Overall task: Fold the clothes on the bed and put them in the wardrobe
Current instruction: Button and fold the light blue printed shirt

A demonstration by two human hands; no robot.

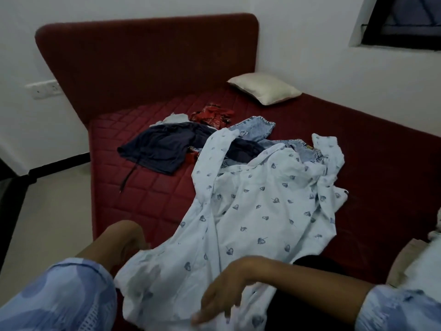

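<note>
Head view: shirt (250, 211) lies crumpled at bed's (152, 194) near edge, drawn toward me for folding. My left hand (130, 244) sits at its hem, fingers hidden, grip cannot tell. My right hand (229, 292) rests on lower hem, fingers loosely spread, smoothing I think. Behind: navy top (162, 149), jeans (255, 127), red cloth (212, 115) mid-bed, jeans partly under shirt. Pillow (265, 88) at far corner.

Pale blue shirt (250, 211) showing a scattered navy leaf print, mattress (148, 194) showing quilted maroon, headboard (148, 60) matching in maroon, cream pillow (265, 88), navy garment (162, 149), faded blue jeans (257, 127), red patterned cloth (212, 115)
</note>
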